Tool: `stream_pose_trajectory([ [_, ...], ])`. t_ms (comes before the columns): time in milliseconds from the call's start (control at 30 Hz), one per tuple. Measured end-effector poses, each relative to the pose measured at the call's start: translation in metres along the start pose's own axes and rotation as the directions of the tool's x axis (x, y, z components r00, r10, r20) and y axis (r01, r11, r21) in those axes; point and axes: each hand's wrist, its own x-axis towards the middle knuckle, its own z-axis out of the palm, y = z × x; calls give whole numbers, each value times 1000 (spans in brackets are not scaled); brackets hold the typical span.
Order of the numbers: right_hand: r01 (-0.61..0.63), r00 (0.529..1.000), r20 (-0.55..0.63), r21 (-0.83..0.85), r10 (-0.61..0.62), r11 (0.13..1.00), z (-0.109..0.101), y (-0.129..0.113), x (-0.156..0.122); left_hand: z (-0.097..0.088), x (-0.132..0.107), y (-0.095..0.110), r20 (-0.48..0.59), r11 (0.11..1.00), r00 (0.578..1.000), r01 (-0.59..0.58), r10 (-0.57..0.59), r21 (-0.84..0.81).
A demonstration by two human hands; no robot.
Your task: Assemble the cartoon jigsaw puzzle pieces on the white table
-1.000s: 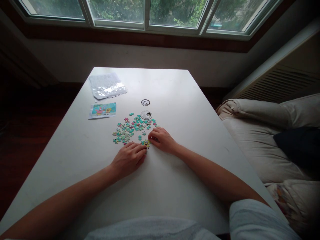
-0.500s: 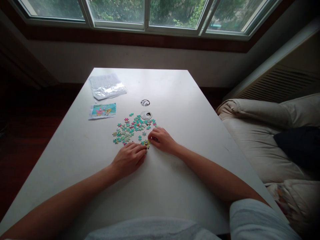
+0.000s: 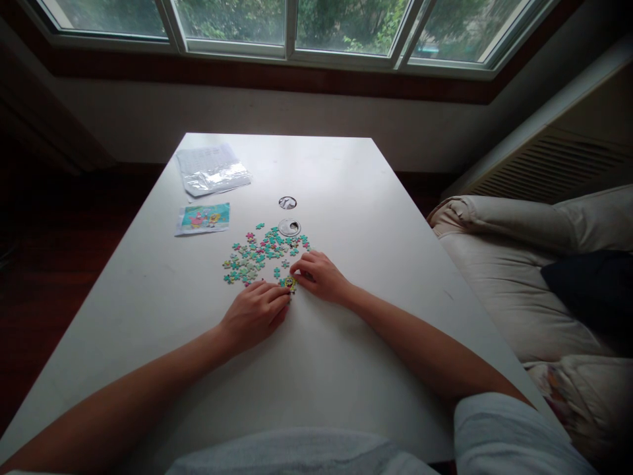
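Note:
A small joined patch of jigsaw puzzle pieces (image 3: 289, 282), yellow with a cartoon face, lies on the white table between my hands. My left hand (image 3: 258, 309) rests palm down, its fingers together and bent over the left and near edge of the patch. At the patch's upper right, my right hand (image 3: 321, 276) is closed in a pinch, thumb against fingers. Whatever sits between those fingertips is hidden. Just beyond both hands spreads a heap of loose puzzle pieces (image 3: 247, 262), mostly green and teal with some pink.
Two small round items, a grey-and-white disc (image 3: 287, 202) and a ring-shaped one (image 3: 289, 227), lie behind the heap. To the left are a cartoon picture card (image 3: 204, 218) and a clear plastic bag (image 3: 212, 173). A beige sofa (image 3: 519, 290) stands right of the table (image 3: 386, 369).
My right fingertips have shifted slightly left, over the upper edge of the joined patch. The left hand and the loose pieces look the same.

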Motion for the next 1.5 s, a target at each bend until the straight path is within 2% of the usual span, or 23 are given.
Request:
stream_pose_trajectory([
  [500,18,999,27,-4,-18,1000,-2,-5,1,0,0,1,21,1000,1000,2,-2,21],
  [900,-41,998,41,25,40,999,0,-4,3,-1,0,1,28,1000,1000,-1,0,31],
  [1500,-86,996,-10,144,89,986,2,-1,5,2,-1,1,51,997,998,-40,37,60],
])
